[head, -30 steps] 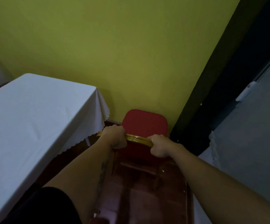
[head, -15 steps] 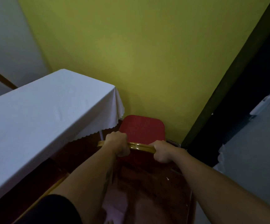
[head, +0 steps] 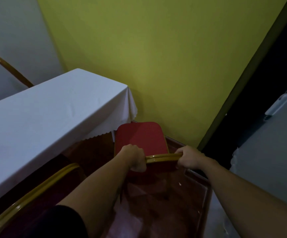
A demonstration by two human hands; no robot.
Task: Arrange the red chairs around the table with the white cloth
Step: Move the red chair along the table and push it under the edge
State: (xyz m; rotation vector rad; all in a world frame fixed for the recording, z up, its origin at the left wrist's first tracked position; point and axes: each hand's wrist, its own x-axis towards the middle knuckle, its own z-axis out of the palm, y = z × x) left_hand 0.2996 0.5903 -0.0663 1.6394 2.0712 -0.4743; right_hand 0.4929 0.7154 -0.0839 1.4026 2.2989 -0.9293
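Observation:
A red chair [head: 140, 137] with a gold frame stands at the short end of the table with the white cloth [head: 41, 115], close to the yellow-green wall. My left hand [head: 135, 158] and my right hand [head: 189, 158] both grip the gold top rail of its backrest [head: 161, 158]. The red seat points away from me, its left edge beside the hanging corner of the cloth. A second chair's gold backrest rail [head: 34, 191] shows at the lower left, along the table's long side.
The yellow-green wall [head: 156, 66] is just beyond the chair. A dark doorway [head: 259, 100] and a grey door with a handle [head: 276, 103] are on the right. Another gold chair rail [head: 8, 67] shows behind the table at far left. The floor is dark red tile.
The view has swung left and the chair has moved closer to the table's end and the wall. A second chair's gold rail has come into view at lower left. Both hands kept their grip.

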